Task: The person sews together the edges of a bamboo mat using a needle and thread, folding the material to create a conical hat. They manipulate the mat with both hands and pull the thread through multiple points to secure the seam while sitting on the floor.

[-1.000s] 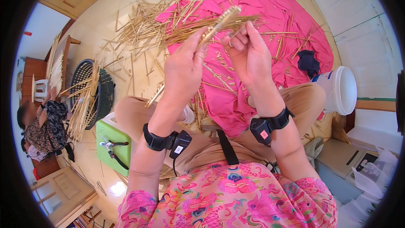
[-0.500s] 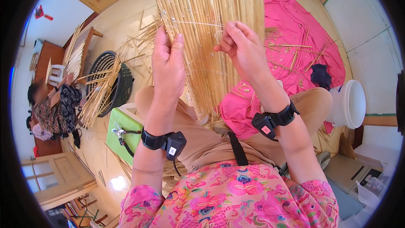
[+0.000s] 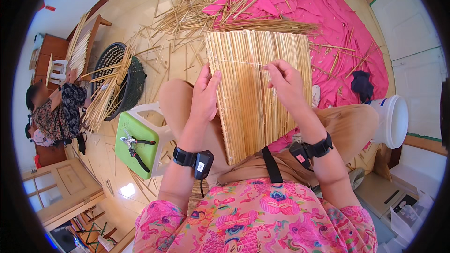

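Head view: a straw mat (image 3: 255, 93) stands at frame centre, straws running top to bottom. Left hand (image 3: 205, 97) presses flat on its left edge; right hand (image 3: 284, 80) pinches a thin thread (image 3: 239, 62) stretched leftward across it.

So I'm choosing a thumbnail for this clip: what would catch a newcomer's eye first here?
First the flat mat of straw-coloured sticks at centre, propped on the person's lap, with the left hand flat against its left edge and the right hand pinching a thin thread across its face. Behind it, a bright pink cloth covers the floor at upper right, strewn with loose sticks. At lower left, a green stool carries pliers.
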Motion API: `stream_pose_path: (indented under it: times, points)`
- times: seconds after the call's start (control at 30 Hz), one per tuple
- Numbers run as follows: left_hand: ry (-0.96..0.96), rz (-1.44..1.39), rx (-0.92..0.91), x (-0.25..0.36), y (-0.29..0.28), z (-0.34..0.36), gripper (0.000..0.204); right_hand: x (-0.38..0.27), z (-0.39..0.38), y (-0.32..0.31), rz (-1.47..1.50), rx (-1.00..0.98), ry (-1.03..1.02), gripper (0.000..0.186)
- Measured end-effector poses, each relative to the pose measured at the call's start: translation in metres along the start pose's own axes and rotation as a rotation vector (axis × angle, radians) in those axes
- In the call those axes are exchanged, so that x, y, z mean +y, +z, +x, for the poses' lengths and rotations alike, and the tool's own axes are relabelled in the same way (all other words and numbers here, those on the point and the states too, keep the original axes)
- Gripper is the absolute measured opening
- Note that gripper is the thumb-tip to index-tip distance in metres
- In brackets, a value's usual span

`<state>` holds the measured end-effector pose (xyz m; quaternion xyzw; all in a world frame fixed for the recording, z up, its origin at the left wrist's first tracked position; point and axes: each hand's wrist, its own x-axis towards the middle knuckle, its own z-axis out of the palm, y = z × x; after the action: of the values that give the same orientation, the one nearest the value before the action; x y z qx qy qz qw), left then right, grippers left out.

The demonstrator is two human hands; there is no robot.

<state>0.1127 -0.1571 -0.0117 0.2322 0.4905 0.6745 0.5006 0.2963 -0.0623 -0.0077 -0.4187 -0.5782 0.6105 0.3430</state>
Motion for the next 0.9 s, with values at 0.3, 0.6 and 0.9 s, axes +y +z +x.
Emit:
stream_pose_path:
  times: [0.3, 0.6, 0.9]
  points:
    - [-0.033, -0.005, 0.071, -0.007, -0.005, 0.007, 0.04, 0.013, -0.006, -0.089, 0.128, 0.245, 0.196, 0.027]
    - [-0.075, 0.066, 0.004, -0.016, 0.009, 0.021, 0.04, -0.001, 0.003, -0.094, 0.37, 0.285, 0.082, 0.029]
    - [0.121, 0.617, -0.175, -0.028, 0.072, 0.008, 0.048, -0.061, -0.014, -0.128, 0.221, 0.563, -0.194, 0.006]
